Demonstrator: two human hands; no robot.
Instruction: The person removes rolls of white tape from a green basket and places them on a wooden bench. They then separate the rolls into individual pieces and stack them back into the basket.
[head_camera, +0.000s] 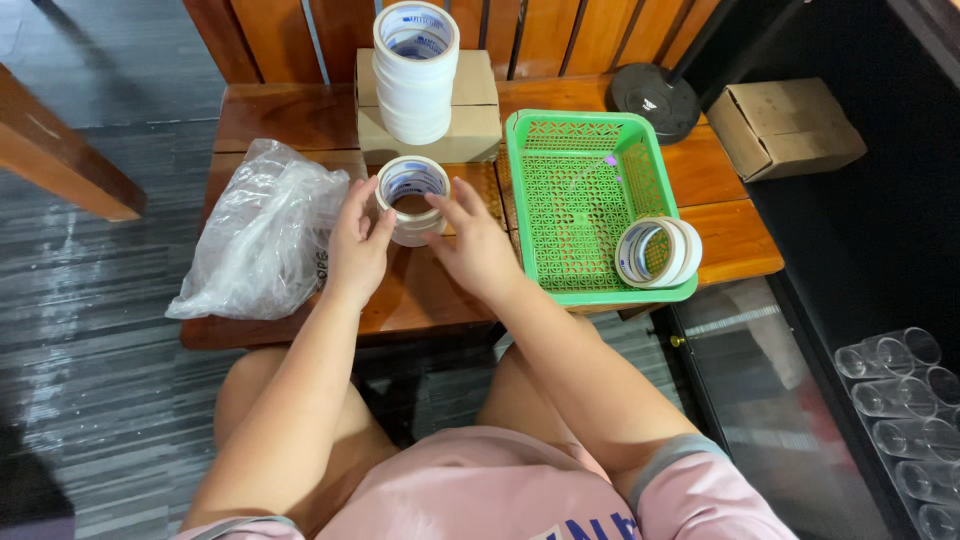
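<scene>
A short stack of white tape rolls (412, 192) stands on the wooden table (290, 118) in front of me. My left hand (356, 243) cups its left side, fingers around it. My right hand (474, 243) touches its right side with fingers spread. Behind it a tall stack of the same rolls (415, 70) rests on a flat cardboard box (475, 110). To the right sits a green plastic basket (580, 180) with two or three tape rolls (657, 252) lying on edge in its near right corner.
A crumpled clear plastic bag (262, 230) lies on the table's left. A black round stand base (655, 100) and a small cardboard box (785, 125) sit at the right. Clear plastic cups (905, 400) lie on the dark floor, lower right. My knees are under the table edge.
</scene>
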